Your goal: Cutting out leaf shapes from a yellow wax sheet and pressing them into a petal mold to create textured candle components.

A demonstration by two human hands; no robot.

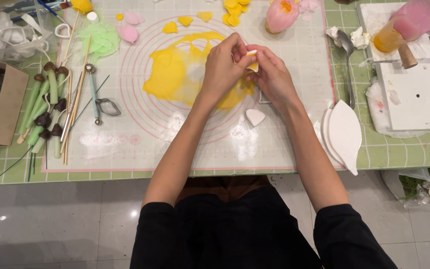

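— What are the two hands doing?

— They meet over the middle of the translucent work mat [125, 144]. The left hand [223, 67] and the right hand [273, 74] pinch one small yellow petal piece [253, 64] between their fingertips, both closed on it, just above the worktop [404, 149].

— Where does that piece sit compared with the rest of the yellow material?

— Directly over the right edge of the rolled-out yellow sheet [180, 69], which lies flat in the mat's printed circles. More cut yellow petals [234, 12] lie at the far edge of the mat, well apart from the hands.

— Anything close beneath the hands?

— A small white heart-shaped cutter [255, 117] rests on the mat just nearer the person than the right wrist, untouched.

— And on the sides?

— To the left lie green stems with dark tips [46, 112], thin wooden sticks [75, 94] and a ball-ended metal tool [93, 92]. A cardboard box [6, 107] stands at the far left. To the right, a metal spoon [347, 55], a white leaf-shaped mould [345, 132] and a white foam block [416, 97]. A pink flower bud [280, 15] stands at the far side of the mat.
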